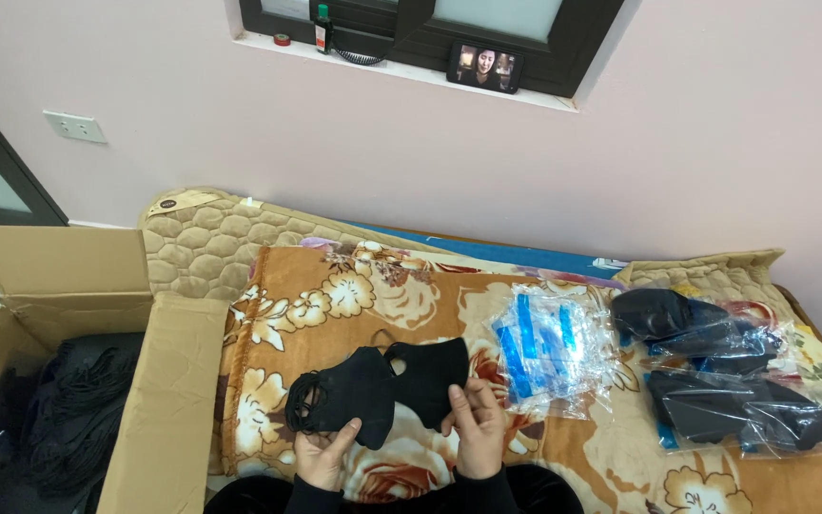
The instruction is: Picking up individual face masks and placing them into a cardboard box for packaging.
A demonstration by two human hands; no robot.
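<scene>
- Head view: my left hand pinches the lower edge of a black face mask, thumb on top and fingers curled under it.
- My right hand grips a second black face mask at its right edge, fingers pressed together against the fabric.
- The two masks overlap in the middle, held just above a floral orange blanket spread in front of me. The left one's ear loops hang bunched at its left side.
- To my left stands an open cardboard box, its flap touching the blanket's edge; inside lies a dark heap of more black masks.
- To the right of my hands, near them, lies a pile of empty clear plastic bags with blue strips.
- Farther right sit packed bags of black masks, stacked loosely on the blanket.
- Under the blanket is a quilted beige mat, reaching to the pink wall.
- Up on the window sill stand a phone with a lit screen, a small dark bottle and a coiled cable beside it.
</scene>
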